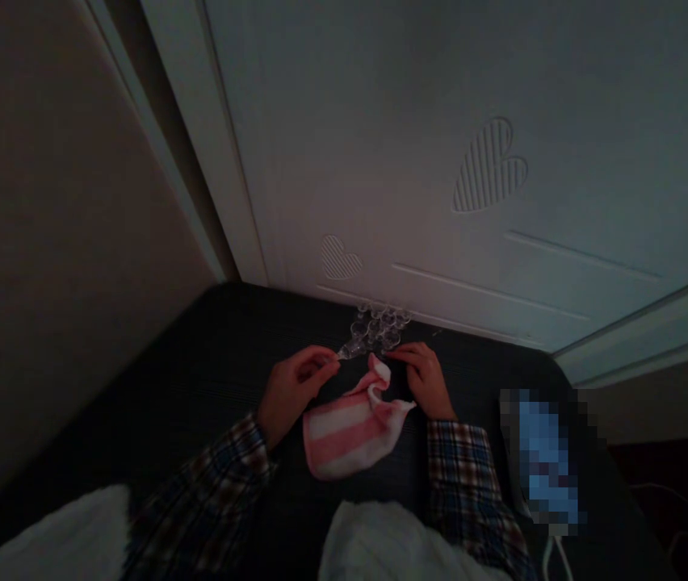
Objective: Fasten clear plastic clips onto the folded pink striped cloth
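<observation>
In dim light my left hand (pixel 291 390) pinches one corner of a clear, bubbly plastic sheet (pixel 375 329) that lies on a dark surface (pixel 211 387) against a white panel. My right hand (pixel 424 379) has its fingers curled on the sheet's other near edge. Between and below my hands lies a pink-and-white striped cloth (pixel 347 432), partly crumpled at its top. Both arms wear plaid sleeves.
A white panel (pixel 441 145) with two ribbed heart shapes rises behind the dark surface. A beige wall (pixel 47 242) stands at the left. White fabric (pixel 59 541) lies at the lower left and bottom middle. A blurred blue object (pixel 543 460) with a white cable sits at the right.
</observation>
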Demonstrator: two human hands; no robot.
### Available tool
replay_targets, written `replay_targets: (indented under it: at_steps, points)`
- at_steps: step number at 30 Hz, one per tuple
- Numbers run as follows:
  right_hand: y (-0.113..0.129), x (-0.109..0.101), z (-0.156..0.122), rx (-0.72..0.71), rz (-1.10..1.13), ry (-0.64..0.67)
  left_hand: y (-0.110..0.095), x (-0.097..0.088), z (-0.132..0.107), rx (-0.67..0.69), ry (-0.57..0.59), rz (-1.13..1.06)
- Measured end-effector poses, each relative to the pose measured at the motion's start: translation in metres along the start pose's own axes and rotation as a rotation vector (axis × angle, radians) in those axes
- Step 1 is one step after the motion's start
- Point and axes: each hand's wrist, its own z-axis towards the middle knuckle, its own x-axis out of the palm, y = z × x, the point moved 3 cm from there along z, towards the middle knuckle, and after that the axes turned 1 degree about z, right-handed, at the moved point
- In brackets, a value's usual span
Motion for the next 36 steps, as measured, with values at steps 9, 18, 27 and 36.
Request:
replay_targets:
  at_steps: [9,18,27,36]
  points:
    - [0.0001,0.0007,-0.0002,-0.011,0.014,-0.002,-0.0020,0.0000,-0.0007,-0.015,-0.013,0.000]
    - [-0.0027,0.0053,0.0022,-0.022,0.022,0.015,-0.0016,0.0006,-0.0009,-0.007,-0.009,0.020]
    - [0.0007,0.0085,0.0048,-0.045,0.037,0.052,-0.0013,0.0002,-0.0007,0.002,-0.012,0.030]
    - [-0.0016,-0.0006,0.0002,-0.003,0.064,-0.075,-0.0022,0.0003,-0.0003,-0.016,-0.021,0.018]
